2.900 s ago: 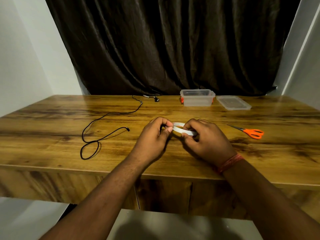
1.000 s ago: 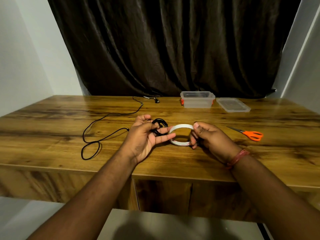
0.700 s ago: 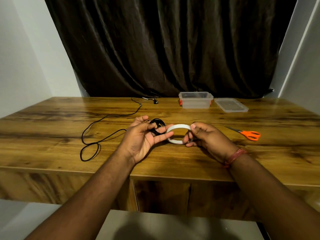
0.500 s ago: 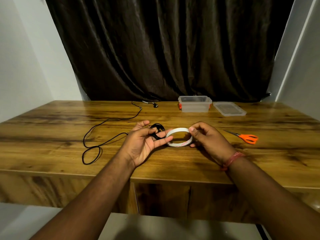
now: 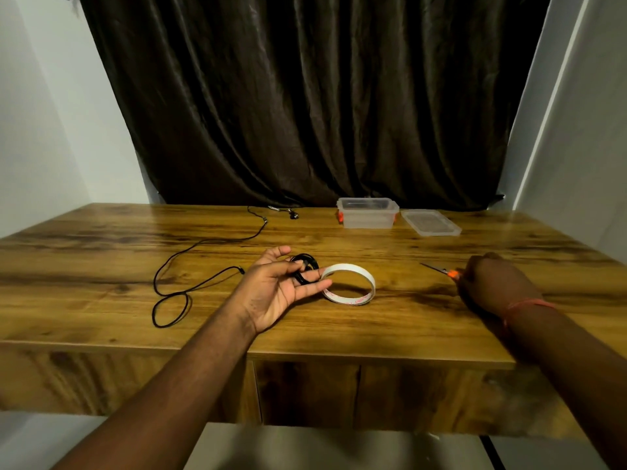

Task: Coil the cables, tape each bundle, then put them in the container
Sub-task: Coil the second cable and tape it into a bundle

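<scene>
Your left hand (image 5: 271, 293) holds the coiled black cable (image 5: 304, 270) pinched between thumb and fingers just above the worktop (image 5: 101, 252), with two fingers stretched toward the roll of white tape (image 5: 348, 283), which lies on the worktop just beside them. Whether a strip of tape runs from the roll to the coil is too fine to make out. Your right hand (image 5: 492, 281) is over the orange-handled scissors (image 5: 441, 270), fingers curled down onto the handles; only the blades and a bit of orange show, so I cannot tell whether you have them gripped. You look to be at the taping step for this first bundle, about to cut. Next you need the scissors in a firm grip and brought across to the roll while your left hand keeps the coil from springing open. A second black cable (image 5: 190, 262) lies loose and uncoiled to the left. The clear container (image 5: 368, 213) stands open at the back of the worktop, its lid (image 5: 431, 223) just beside it.
</scene>
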### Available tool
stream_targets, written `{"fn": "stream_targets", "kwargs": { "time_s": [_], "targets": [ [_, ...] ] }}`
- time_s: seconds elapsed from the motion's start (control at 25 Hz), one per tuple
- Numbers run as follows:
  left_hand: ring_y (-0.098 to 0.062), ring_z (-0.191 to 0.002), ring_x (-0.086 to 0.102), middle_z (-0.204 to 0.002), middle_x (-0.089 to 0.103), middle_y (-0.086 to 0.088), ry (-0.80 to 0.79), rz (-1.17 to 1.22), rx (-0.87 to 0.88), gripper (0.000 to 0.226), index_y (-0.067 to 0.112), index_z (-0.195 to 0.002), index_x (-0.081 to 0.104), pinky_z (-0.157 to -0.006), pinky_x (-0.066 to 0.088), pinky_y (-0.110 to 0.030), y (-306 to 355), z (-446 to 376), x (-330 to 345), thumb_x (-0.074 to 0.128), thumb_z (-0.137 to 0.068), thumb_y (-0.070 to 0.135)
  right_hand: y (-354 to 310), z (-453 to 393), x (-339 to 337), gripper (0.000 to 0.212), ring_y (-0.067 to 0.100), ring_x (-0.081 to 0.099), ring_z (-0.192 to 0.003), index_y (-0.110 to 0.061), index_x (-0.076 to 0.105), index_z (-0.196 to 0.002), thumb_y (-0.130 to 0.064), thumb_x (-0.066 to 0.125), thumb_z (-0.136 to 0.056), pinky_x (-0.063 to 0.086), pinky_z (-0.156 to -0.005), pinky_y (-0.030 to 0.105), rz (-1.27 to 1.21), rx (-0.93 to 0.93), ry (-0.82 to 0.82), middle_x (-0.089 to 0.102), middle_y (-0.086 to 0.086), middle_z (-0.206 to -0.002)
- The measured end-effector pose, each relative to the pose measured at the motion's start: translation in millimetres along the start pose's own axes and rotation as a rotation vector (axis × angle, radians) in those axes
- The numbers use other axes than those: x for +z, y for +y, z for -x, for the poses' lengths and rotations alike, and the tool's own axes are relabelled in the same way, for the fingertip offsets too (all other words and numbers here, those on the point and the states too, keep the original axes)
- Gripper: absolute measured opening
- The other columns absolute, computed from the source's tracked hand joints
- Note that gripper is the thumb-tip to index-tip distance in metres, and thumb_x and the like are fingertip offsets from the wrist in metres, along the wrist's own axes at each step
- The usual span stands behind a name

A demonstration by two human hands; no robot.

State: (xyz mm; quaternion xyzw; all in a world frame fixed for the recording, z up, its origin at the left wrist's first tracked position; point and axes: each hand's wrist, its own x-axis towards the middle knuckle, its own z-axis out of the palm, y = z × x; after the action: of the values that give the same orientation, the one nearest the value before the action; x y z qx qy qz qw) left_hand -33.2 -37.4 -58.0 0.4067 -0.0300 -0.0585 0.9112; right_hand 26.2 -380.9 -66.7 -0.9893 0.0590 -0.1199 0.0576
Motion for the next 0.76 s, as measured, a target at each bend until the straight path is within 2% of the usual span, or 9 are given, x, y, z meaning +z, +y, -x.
{"fn": "stream_targets", "kwargs": {
  "time_s": [0.08, 0.2, 0.36, 0.52, 0.64, 0.76],
  "targets": [
    [-0.045, -0.078, 0.072, -0.121, 0.046, -0.035, 0.0, 0.001, -0.001, 0.037, 0.015, -0.112, 0.041, -0.077, 0.054, -0.065, 0, 0, -1, 0.035, -0.094, -0.017, -5, 1, -5, 0.02, 0.021, 0.057, -0.076, -0.011, 0.068, -0.096, -0.028, 0.068, -0.086, 0.048, -0.069, 0.03, 0.061, -0.038, -0.041, 0.056, 0.006, -0.087],
    [-0.05, -0.087, 0.07, -0.127, 0.044, -0.037, -0.012, 0.0, -0.008, 0.038, 0.016, -0.113, 0.042, -0.076, 0.056, -0.064, 0, -1, -3, 0.036, -0.093, -0.016, -14, 4, -17, 0.015, 0.02, 0.058, -0.085, -0.013, 0.064, -0.093, -0.027, 0.061, -0.093, 0.046, -0.072, 0.027, 0.23, -0.128, -0.16, 0.059, 0.006, -0.094],
    [-0.05, -0.087, 0.07, -0.128, 0.045, -0.037, -0.013, 0.006, -0.012, 0.038, 0.016, -0.112, 0.042, -0.076, 0.056, -0.064, 1, -1, -4, 0.036, -0.093, -0.017, -27, 4, -27, 0.029, 0.017, 0.053, -0.075, -0.023, 0.048, -0.073, -0.039, 0.056, -0.096, 0.042, -0.069, 0.027, 0.185, -0.15, -0.238, 0.058, 0.004, -0.084],
    [-0.052, -0.091, 0.069, -0.127, 0.045, -0.038, -0.021, 0.01, -0.013, 0.037, 0.015, -0.111, 0.043, -0.078, 0.055, -0.065, 2, -1, -5, 0.037, -0.093, -0.016, -45, 13, -35, 0.021, 0.018, 0.054, -0.08, -0.021, 0.053, -0.078, -0.033, 0.063, -0.091, 0.041, -0.068, 0.026, 0.21, -0.204, -0.295, 0.06, 0.005, -0.088],
    [-0.051, -0.09, 0.069, -0.128, 0.045, -0.039, -0.023, 0.019, -0.01, 0.037, 0.015, -0.112, 0.042, -0.078, 0.056, -0.064, 2, -1, -5, 0.037, -0.093, -0.017, -56, 20, -33, 0.024, 0.017, 0.052, -0.08, -0.021, 0.048, -0.075, -0.029, 0.066, -0.088, 0.039, -0.065, 0.025, 0.217, -0.22, -0.283, 0.053, 0.001, -0.081],
    [-0.05, -0.088, 0.07, -0.127, 0.045, -0.039, -0.026, 0.025, -0.004, 0.037, 0.015, -0.111, 0.042, -0.077, 0.056, -0.063, 2, -1, -5, 0.036, -0.093, -0.016, -62, 20, -26, 0.022, 0.017, 0.052, -0.077, -0.015, 0.055, -0.081, -0.033, 0.066, -0.088, 0.037, -0.056, 0.025, 0.197, -0.227, -0.225, 0.054, 0.002, -0.08]
  ]
}}
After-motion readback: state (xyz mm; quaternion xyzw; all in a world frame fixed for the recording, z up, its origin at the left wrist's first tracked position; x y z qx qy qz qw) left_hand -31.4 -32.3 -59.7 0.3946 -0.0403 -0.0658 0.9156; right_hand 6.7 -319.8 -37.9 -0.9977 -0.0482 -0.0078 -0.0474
